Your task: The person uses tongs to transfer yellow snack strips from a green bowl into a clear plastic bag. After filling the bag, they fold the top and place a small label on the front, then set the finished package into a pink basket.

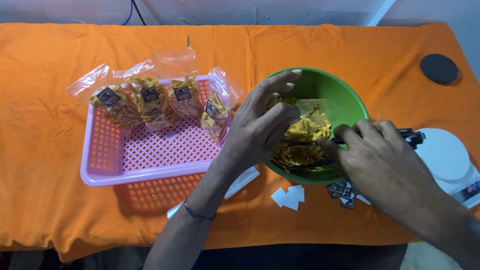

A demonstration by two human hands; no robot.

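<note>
My left hand (260, 125) reaches over the rim of a green bowl (345, 97) and holds open a clear plastic bag (314, 107) above the yellow chips (305, 137) in the bowl. My right hand (372, 152) grips black tongs (410, 136) that point into the chips at the bowl's right side. Left of the bowl, a pink basket (145, 155) holds several filled chip bags (150, 102) with dark labels, lined along its far edge.
An orange cloth (50, 165) covers the table. A white scale (447, 160) sits to the right, a black round disc (439, 68) far right. Small dark labels (342, 192) and white paper squares (289, 196) lie near the front edge, plus flat clear bags (242, 181).
</note>
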